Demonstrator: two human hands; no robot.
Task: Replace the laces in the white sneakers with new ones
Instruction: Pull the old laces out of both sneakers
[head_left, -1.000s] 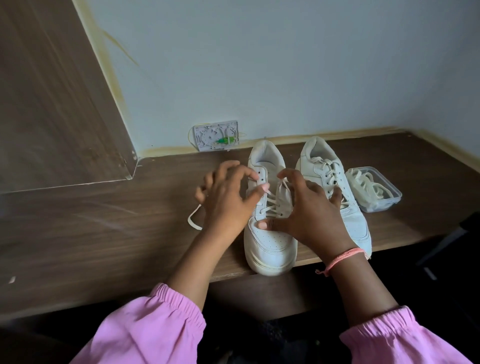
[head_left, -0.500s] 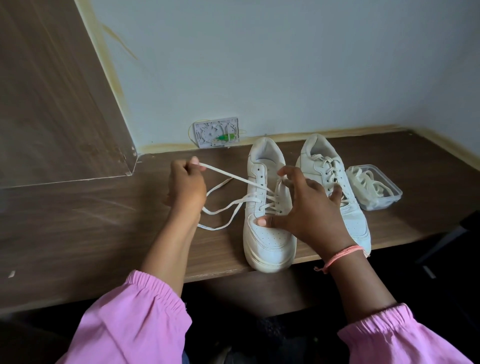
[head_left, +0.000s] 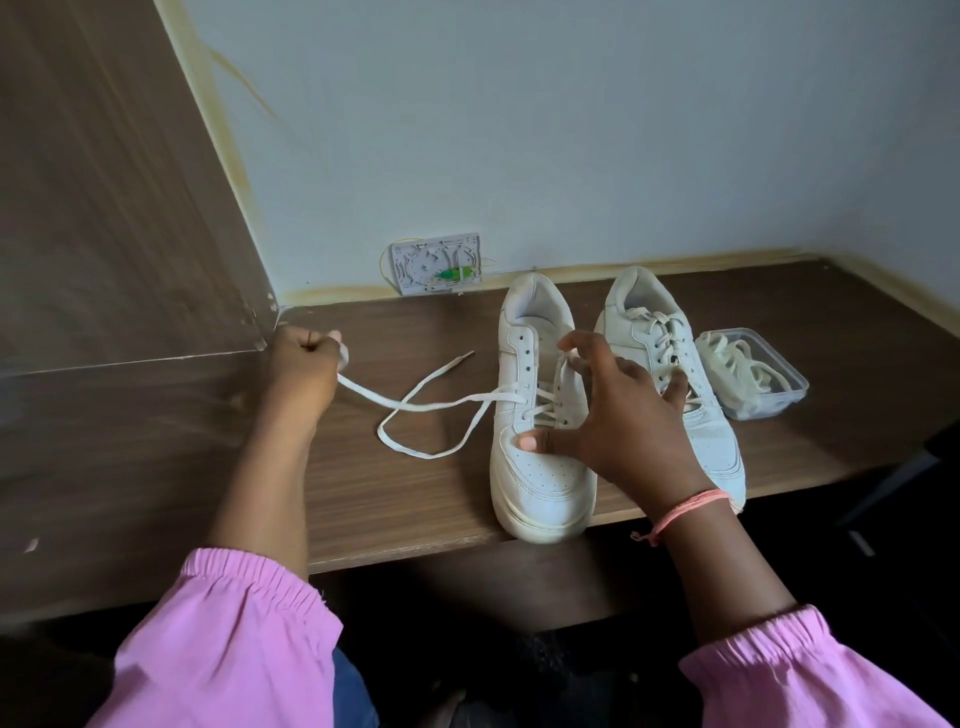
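Unlacing looks to be the step in hand. At far left, the left hand (head_left: 306, 366) is a closed fist gripping one end of the old lace (head_left: 415, 408), drawn out sideways across the wooden shelf (head_left: 426, 499). The lace runs right into the near sneaker (head_left: 540, 415), whose upper eyelets are empty. The right hand (head_left: 618, 421), fingers spread and gripping nothing, presses that shoe down. Beside it sits the second sneaker (head_left: 670, 364), fully laced, then a clear tub (head_left: 779, 395) of laces. Next, probably, loosening the lower crossings.

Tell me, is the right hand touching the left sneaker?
Touching. The head view shows the right hand with its thumb pressed on the left sneaker, just below the laces.
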